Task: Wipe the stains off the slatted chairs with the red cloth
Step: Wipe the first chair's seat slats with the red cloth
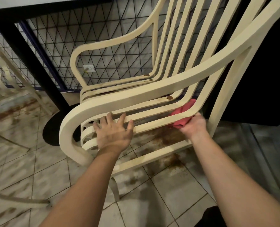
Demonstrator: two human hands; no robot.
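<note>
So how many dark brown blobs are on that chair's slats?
3 blobs: one, another just beside it, a third nearer the red cloth; others may be hidden.

The left hand [114,131] is bare, with its back, thumb and four fingers all in sight; the right hand [193,124] is bare too, showing its back, knuckles and wrist, the fingers mostly hidden; the left forearm [90,181] and the right forearm [231,174] are uncovered from wrist to the bottom edge, slim and smooth, looming wider toward the lens; shadow dims the left wrist; a dark shape [208,217] at the bottom edge may be clothing, though that cannot be told.
</note>
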